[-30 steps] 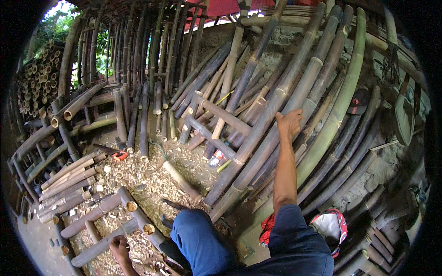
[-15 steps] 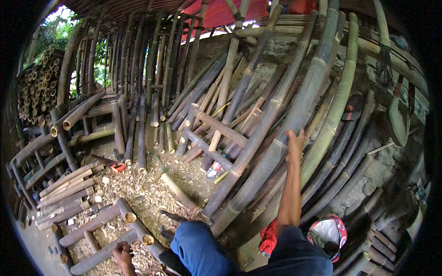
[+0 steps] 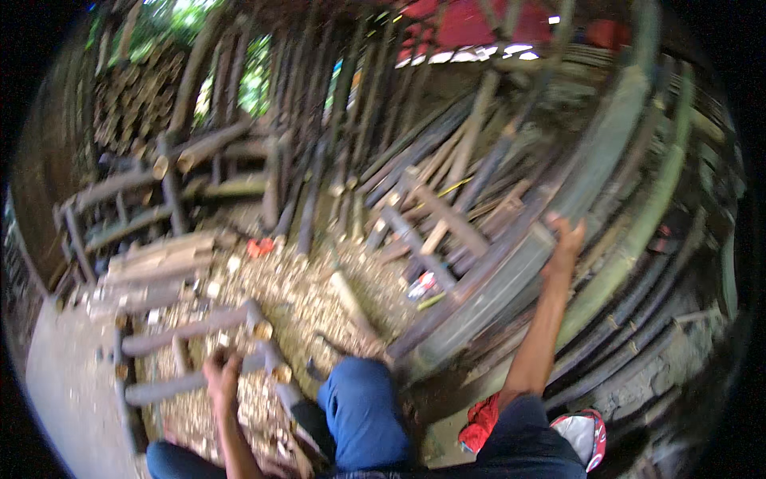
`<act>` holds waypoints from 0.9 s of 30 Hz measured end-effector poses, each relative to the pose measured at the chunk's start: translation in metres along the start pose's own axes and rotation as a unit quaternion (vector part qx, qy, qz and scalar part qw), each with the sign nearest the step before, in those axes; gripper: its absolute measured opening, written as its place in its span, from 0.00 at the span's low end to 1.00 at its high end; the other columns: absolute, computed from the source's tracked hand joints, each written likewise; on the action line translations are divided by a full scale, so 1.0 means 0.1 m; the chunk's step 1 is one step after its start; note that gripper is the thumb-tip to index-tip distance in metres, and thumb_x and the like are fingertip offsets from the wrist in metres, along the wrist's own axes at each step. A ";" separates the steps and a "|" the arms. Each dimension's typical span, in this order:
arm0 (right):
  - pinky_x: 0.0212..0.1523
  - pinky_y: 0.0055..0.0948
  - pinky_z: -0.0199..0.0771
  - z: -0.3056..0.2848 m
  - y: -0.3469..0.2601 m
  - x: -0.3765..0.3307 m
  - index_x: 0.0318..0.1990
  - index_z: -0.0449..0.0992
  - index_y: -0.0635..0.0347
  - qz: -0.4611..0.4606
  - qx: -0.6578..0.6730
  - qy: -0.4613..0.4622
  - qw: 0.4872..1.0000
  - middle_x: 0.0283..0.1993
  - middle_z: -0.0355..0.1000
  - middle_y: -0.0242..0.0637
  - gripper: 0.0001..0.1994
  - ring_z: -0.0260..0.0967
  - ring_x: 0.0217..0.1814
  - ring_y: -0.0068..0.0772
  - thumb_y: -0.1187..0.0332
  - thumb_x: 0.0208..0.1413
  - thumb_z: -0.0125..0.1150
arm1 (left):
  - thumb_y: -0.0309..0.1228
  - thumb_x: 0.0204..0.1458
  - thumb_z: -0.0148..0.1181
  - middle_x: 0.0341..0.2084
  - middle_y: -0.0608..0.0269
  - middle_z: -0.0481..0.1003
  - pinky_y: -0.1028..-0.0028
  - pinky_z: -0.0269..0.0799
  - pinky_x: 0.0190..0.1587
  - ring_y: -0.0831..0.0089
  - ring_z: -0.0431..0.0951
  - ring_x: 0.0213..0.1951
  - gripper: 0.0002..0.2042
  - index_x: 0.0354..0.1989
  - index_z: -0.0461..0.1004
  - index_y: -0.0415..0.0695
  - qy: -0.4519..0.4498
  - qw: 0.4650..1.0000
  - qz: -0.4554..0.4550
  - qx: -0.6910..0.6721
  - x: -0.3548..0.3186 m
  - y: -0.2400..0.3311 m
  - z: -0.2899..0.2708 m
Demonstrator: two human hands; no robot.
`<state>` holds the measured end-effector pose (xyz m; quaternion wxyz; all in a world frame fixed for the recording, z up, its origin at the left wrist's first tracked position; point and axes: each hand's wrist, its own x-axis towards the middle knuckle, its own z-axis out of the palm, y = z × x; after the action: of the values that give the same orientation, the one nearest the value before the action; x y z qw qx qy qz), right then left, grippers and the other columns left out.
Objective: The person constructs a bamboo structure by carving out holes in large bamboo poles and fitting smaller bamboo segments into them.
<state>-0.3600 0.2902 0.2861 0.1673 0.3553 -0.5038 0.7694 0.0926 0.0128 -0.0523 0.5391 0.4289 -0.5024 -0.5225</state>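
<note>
My right hand [image 3: 562, 246] reaches up and grips the side of a thick grey-green bamboo pole [image 3: 511, 267], which leans at a slant among other poles. Some of its fingers are hidden by the pole. Lower left, my left hand [image 3: 223, 375] is held over a bamboo frame [image 3: 185, 331] of joined pieces, its fingers loosely bent and apart, slightly blurred, with nothing visible in them. The frame lies on wood chips beside my blue-trousered knee [image 3: 363, 411].
Wood chips [image 3: 295, 307] cover the ground. Split bamboo lengths [image 3: 159, 259] are piled at left, near an orange-red object [image 3: 259, 247]. A short pale bamboo piece [image 3: 351, 302] lies ahead. A green pole [image 3: 638, 263] leans at right. A red cloth [image 3: 479, 423] and a cap [image 3: 581, 435] are near my right arm.
The view has swung left, so the scene sits further right in the picture. My left hand has come up from the lower edge. My right hand stays at the thick pole.
</note>
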 end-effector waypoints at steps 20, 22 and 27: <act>0.57 0.49 0.80 2.81 0.05 -0.17 0.55 0.71 0.77 0.092 0.216 -0.308 0.922 0.54 0.75 0.62 0.33 0.79 0.51 0.54 0.50 0.57 0.62 | 0.34 0.28 0.79 0.41 0.48 0.81 0.62 0.74 0.53 0.56 0.81 0.46 0.36 0.52 0.74 0.38 -0.281 0.935 0.201 0.076 0.26 0.63 1.45; 0.40 0.38 0.80 2.92 0.04 -0.39 0.46 0.75 0.67 0.078 0.262 -0.306 0.912 0.39 0.76 0.47 0.25 0.77 0.35 0.40 0.53 0.50 0.67 | 0.33 0.28 0.79 0.42 0.48 0.81 0.62 0.74 0.53 0.56 0.81 0.47 0.37 0.54 0.73 0.38 -0.261 0.946 0.173 0.088 0.24 0.60 1.44; 0.27 0.32 0.79 3.38 0.44 -0.12 0.36 0.77 0.60 0.195 0.420 -0.389 0.796 0.27 0.75 0.37 0.18 0.76 0.24 0.32 0.54 0.49 0.67 | 0.32 0.28 0.78 0.43 0.49 0.80 0.64 0.74 0.54 0.58 0.81 0.47 0.40 0.57 0.72 0.38 -0.242 0.955 0.153 0.081 0.36 0.51 1.45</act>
<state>-0.2506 -0.0300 0.3296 -0.3625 0.5541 -0.2124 0.7187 -0.0459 -0.0097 0.0201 0.4381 0.2495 -0.7179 -0.4800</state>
